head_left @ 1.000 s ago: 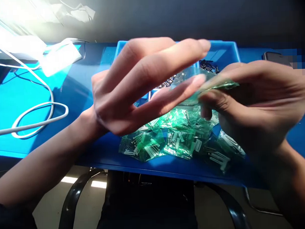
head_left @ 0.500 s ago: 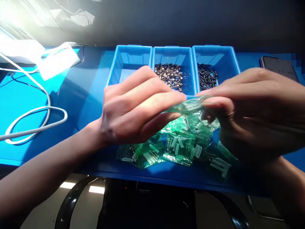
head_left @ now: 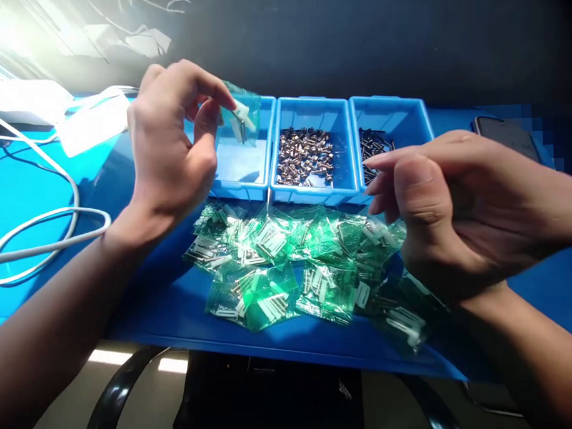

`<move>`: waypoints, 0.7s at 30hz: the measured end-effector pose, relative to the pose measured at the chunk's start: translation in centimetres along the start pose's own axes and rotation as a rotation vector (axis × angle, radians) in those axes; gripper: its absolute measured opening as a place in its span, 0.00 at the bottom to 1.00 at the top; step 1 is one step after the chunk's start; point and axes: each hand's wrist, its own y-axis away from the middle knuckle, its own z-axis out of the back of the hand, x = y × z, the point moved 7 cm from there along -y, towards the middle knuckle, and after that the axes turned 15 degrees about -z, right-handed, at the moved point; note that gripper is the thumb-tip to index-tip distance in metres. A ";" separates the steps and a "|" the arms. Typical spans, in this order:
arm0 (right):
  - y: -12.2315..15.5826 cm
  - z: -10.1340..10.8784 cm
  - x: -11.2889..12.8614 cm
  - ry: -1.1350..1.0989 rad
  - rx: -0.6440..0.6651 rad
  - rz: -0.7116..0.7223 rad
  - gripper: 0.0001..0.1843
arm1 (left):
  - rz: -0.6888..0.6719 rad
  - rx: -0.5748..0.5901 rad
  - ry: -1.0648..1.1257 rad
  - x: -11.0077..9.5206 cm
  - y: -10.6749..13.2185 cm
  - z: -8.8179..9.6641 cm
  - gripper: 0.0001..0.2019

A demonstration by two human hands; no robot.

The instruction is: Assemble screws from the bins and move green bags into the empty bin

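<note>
My left hand pinches a green see-through plastic bag by its edge, in front of the left blue bin. White pieces and a screw-like metal part show inside the bag. Over the right side of the table, my right hand has its thumb and fingers apart, with nothing seen between them. Beneath and between the hands lie several green bags holding white plastic pieces and screws. They spread across the table in front of the bins.
The middle bin holds brassy metal fasteners; the right bin holds dark screws. A phone lies at the right. A white cable loops at the left of the blue table.
My hands have parted. The left one moved up and left with the bag; the right one let go of the bag and opened slightly. The view has shifted a little.
</note>
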 end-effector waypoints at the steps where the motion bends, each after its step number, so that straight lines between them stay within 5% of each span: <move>1: -0.1 0.4 0.0 -0.032 -0.052 -0.028 0.16 | 0.000 0.049 -0.015 0.5 -0.2 -0.5 0.12; 4: -0.2 0.3 0.9 -0.023 -0.063 0.015 0.10 | -0.042 0.175 -0.058 0.8 -0.4 -1.6 0.12; 10: 0.3 -0.4 2.9 0.058 0.020 0.244 0.06 | -0.219 0.185 -0.200 -0.9 -0.1 -1.8 0.18; 16: 0.3 -1.0 2.9 0.070 0.053 0.261 0.04 | -0.345 0.424 -0.119 -1.5 0.7 -3.7 0.30; 21: 0.5 -1.0 3.0 0.049 0.047 0.304 0.05 | -0.346 0.457 -0.092 -1.5 0.7 -3.9 0.33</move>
